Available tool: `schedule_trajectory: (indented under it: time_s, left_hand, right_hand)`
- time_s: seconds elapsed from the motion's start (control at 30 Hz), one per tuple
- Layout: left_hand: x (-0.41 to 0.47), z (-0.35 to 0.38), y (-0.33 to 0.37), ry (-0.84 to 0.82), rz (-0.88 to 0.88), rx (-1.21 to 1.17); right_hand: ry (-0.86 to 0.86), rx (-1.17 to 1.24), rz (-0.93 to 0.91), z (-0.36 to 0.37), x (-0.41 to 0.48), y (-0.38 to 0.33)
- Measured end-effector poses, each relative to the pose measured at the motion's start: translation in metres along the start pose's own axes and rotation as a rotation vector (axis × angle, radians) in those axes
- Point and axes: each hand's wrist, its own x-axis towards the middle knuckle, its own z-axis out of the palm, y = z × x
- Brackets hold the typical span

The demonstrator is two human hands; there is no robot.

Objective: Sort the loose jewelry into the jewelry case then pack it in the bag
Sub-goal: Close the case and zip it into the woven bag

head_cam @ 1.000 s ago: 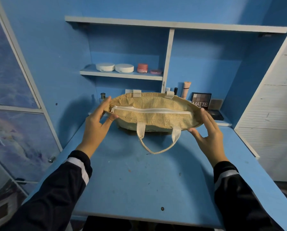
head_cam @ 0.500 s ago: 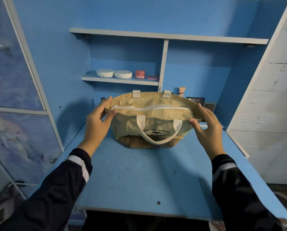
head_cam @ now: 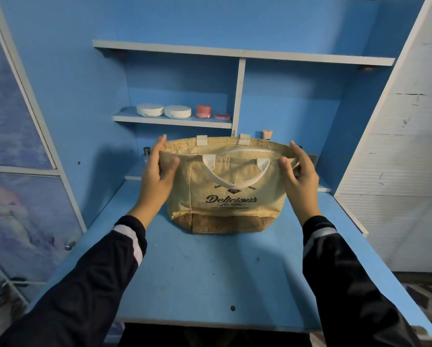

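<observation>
My left hand [head_cam: 157,176] & right hand [head_cam: 300,176] each pinch one end of the bag [head_cam: 225,204] rim. It's soft, so if I let go fast it may flop on the table [head_cam: 210,271].

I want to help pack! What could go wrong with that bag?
The bag is soft; the left hand and right hand pinch its top ends, and once let go it may slump or tip. The small bottle just behind could get knocked if the bag slides back. The zipper looks shut, so nothing goes in yet.
</observation>
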Motion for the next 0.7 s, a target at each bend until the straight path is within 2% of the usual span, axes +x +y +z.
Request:
schedule_trajectory:
  time_s: [0.1,0.3,0.5,0.7]
  left_hand:
    - [0.003,0.007,-0.008,-0.057,0.026,0.023]
    - [0.014,0.019,-0.017,0.029,0.025,0.027]
    - [0.030,0.032,-0.028,0.093,0.015,0.033]
    - [0.048,0.046,-0.035,0.144,0.029,0.057]
  right_hand:
    - [0.017,0.035,0.015,0.009,0.006,0.003]
    - [-0.023,0.037,-0.068,0.019,0.005,0.013]
    - [-0.076,-0.035,-0.066,0.033,0.000,0.029]
    - [-0.036,-0.077,-0.046,0.049,0.017,0.041]
